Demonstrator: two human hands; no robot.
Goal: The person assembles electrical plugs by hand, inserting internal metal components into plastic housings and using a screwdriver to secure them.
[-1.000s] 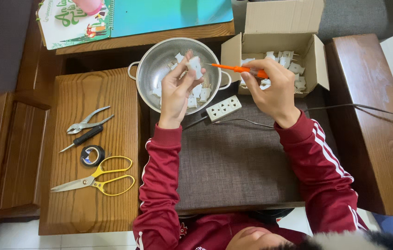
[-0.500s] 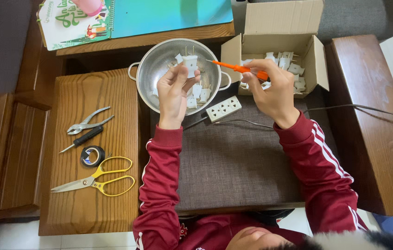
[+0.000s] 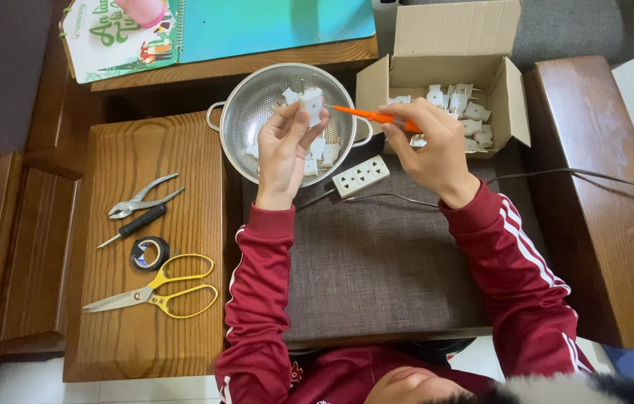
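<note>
overhead, all places are told from the metal colander.
left hand: the left hand (image 3: pixel 285 153) is raised over the metal colander (image 3: pixel 257 112), fingers closed on a small white plastic plug part (image 3: pixel 311 105) pinched between thumb and fingertips, above the bowl's far half.
right hand: the right hand (image 3: pixel 433 142) is just to the right of the colander, curled shut around the handle of an orange screwdriver (image 3: pixel 369 116); the shaft lies nearly level and its tip points left at the held white part, very near it; whether it touches cannot be told.
colander: a round perforated steel bowl with two side handles, standing between the wooden tabletop (image 3: pixel 152 299) and the box; several more white parts (image 3: pixel 324 153) lie in its bottom.
cardboard box: an open cardboard box (image 3: pixel 444 75) just right of the colander, flaps up, with a heap of similar white pieces (image 3: pixel 466 112) inside.
power strip: a white power strip (image 3: pixel 360 176) lies just below the colander's right side on a dark brown cushion (image 3: pixel 377 262), its cable running off to the right.
tools: well left and below the colander, on the tabletop, lie pliers (image 3: pixel 141 198), a black-handled screwdriver (image 3: pixel 134 224), a roll of black tape (image 3: pixel 149 253) and yellow-handled scissors (image 3: pixel 156 293).
sleeves: both arms wear dark red sleeves (image 3: pixel 257 299), the right one with white stripes.
</note>
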